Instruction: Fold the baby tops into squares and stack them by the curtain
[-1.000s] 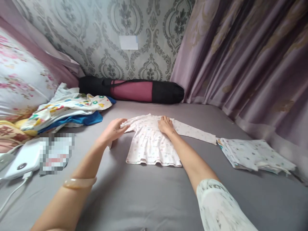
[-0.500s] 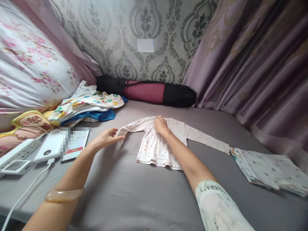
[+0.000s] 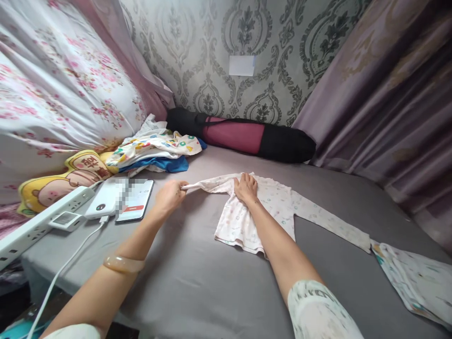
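Note:
A small white long-sleeved shirt (image 3: 277, 207) with a pale print lies spread on the grey bed sheet. My left hand (image 3: 171, 195) is closed around the end of its left sleeve, which stretches taut and bunched, slightly off the sheet. At the shoulder on that same side, my right hand (image 3: 247, 188) presses down with bent fingers and grips the cloth. The shirt's other sleeve (image 3: 332, 223) lies out to the right, its cuff beside a stack of folded printed cloth (image 3: 416, 278).
A pile of clothes (image 3: 155, 146) and a yellow cushion (image 3: 60, 181) are at the back left. Nearer are a phone (image 3: 136, 202), a white power bank (image 3: 102, 200), a power strip (image 3: 45, 219) and a white cable (image 3: 67, 263). A long black-and-red bag (image 3: 236, 134) lies along the wall.
My left hand has closed on the sleeve end and drawn it straight. My right hand stays at the shoulder, its fingers shifted slightly. The view has turned a little left.

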{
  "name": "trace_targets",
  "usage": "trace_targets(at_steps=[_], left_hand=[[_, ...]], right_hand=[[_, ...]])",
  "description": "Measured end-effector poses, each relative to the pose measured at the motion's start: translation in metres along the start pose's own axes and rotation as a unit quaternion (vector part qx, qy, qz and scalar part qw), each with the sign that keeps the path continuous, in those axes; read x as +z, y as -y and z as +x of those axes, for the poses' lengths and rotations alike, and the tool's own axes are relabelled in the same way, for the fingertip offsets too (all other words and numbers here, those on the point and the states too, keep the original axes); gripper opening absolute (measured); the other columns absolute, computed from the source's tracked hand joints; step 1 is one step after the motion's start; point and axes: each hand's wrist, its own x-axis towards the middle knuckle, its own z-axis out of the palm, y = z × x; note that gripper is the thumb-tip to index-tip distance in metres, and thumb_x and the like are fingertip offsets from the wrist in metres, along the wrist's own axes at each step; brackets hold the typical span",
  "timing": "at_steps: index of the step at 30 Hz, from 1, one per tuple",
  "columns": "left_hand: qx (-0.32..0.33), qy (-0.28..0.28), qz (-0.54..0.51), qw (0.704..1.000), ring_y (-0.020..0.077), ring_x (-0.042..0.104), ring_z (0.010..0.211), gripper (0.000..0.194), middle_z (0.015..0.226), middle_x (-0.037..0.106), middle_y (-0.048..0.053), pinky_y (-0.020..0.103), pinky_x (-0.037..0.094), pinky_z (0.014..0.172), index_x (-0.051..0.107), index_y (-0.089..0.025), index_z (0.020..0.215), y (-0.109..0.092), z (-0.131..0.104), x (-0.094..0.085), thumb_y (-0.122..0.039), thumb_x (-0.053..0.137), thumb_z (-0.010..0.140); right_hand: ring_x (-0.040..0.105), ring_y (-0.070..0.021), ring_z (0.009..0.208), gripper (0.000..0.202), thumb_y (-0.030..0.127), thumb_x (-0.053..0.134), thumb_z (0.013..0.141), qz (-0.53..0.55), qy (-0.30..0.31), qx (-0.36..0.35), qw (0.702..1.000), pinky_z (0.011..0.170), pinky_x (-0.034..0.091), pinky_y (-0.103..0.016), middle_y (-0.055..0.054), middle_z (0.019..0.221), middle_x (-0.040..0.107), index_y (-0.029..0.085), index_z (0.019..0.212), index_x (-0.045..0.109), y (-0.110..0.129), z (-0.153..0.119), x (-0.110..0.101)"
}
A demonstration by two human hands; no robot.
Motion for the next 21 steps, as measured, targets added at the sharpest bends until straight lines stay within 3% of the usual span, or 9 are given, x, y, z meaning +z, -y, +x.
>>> trace_targets(at_steps=[3,7,11,13,16,19,21], left_hand=[[-0.038,-0.063,0.033,0.997,0.0275,0.068,0.089,0.040,0.093,0.075,0.008,0.031,0.047,0.072,0.074,-0.029,0.107,0.005,0.012,-0.007,-0.021,0.052,0.074],[-0.049,-0.020,-0.197,0.979,0.0220,0.070,0.069,0.046,0.075,0.072,0.005,0.031,0.053,0.068,0.070,-0.022,0.112,0.019,0.033,-0.002,-0.023,0.056,0.069],[-0.064,-0.002,-0.476,0.877,0.0215,0.071,0.082,0.047,0.086,0.072,0.007,0.031,0.057,0.075,0.068,-0.014,0.104,0.026,0.047,0.005,-0.025,0.069,0.058],[-0.089,-0.003,-0.548,0.832,0.0212,0.070,0.085,0.046,0.091,0.072,0.008,0.032,0.058,0.077,0.068,-0.014,0.101,0.026,0.051,0.006,-0.026,0.073,0.056],[-0.120,-0.031,-0.596,0.793,0.0191,0.069,0.080,0.041,0.091,0.071,0.008,0.030,0.059,0.070,0.068,-0.014,0.098,0.025,0.057,0.012,-0.031,0.075,0.061],[-0.131,-0.090,-0.589,0.792,0.0157,0.067,0.071,0.039,0.087,0.071,0.007,0.026,0.056,0.063,0.069,-0.013,0.097,0.027,0.066,0.024,-0.024,0.073,0.061],[-0.121,-0.127,-0.548,0.818,0.0151,0.065,0.068,0.038,0.084,0.070,0.005,0.026,0.055,0.063,0.070,-0.012,0.098,0.031,0.072,0.034,-0.020,0.067,0.061]], right_hand=[[0.034,-0.0271,0.134,0.055,0.042,0.027,0.101,-0.006,-0.006,-0.001,1.000,0.111,0.020,-0.038,-0.017,0.148,0.044,0.008,0.141,0.045,0.000,0.001,0.002],[0.034,-0.0278,0.135,0.056,0.042,0.027,0.101,-0.005,-0.010,-0.002,1.000,0.111,0.019,-0.039,-0.017,0.150,0.042,0.008,0.142,0.045,0.000,0.000,0.002],[0.034,-0.0272,0.134,0.054,0.043,0.029,0.101,-0.007,-0.017,-0.006,1.000,0.112,0.019,-0.038,-0.013,0.150,0.043,0.013,0.143,0.046,0.000,-0.001,0.002],[0.035,-0.0265,0.133,0.052,0.043,0.029,0.101,-0.009,-0.020,-0.008,1.000,0.111,0.020,-0.038,-0.011,0.149,0.044,0.018,0.142,0.047,0.000,-0.002,0.002],[0.035,-0.0260,0.134,0.050,0.044,0.028,0.101,-0.015,-0.018,-0.014,1.000,0.111,0.020,-0.039,-0.010,0.149,0.043,0.025,0.143,0.047,0.000,-0.004,0.000],[0.032,-0.0259,0.137,0.050,0.045,0.025,0.101,-0.017,-0.001,-0.023,1.000,0.112,0.018,-0.042,-0.010,0.151,0.039,0.030,0.145,0.044,0.000,-0.005,-0.003],[0.029,-0.0259,0.139,0.051,0.046,0.024,0.101,-0.016,0.017,-0.030,0.999,0.113,0.016,-0.045,-0.010,0.154,0.036,0.032,0.147,0.041,0.000,-0.006,-0.005]])
